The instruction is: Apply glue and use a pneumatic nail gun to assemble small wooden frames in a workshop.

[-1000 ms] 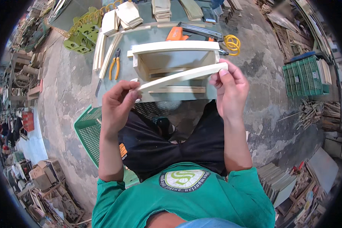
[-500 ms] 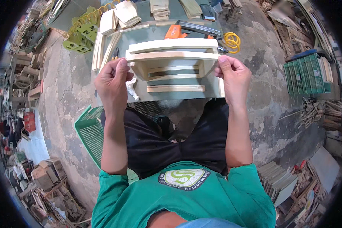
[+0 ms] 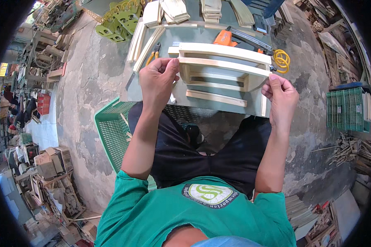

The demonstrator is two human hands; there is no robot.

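A pale wooden slat (image 3: 224, 65) lies across the near upper side of a small wooden frame (image 3: 252, 83) on the work table. My left hand (image 3: 158, 76) is closed on the slat's left end, thumb and fingers pinched together. At the right end, the thumb and bent fingers of my right hand (image 3: 281, 92) pinch the same slat. Parallel to it, a second slat (image 3: 226, 51) runs along the frame's far side. A loose strip of wood (image 3: 216, 98) lies nearer me on the table.
Behind the frame is an orange nail gun (image 3: 224, 38), with a coiled yellow hose (image 3: 281, 59) at its right. Pliers (image 3: 153, 53) and long strips (image 3: 137, 43) lie left. Stacked wooden pieces (image 3: 211, 10) line the far edge. A green crate (image 3: 105, 127) stands below, left.
The view has turned, so the table and both hands appear farther right. The frame now looks slightly slanted, its right end lower. Both hands stay at the slat's ends.
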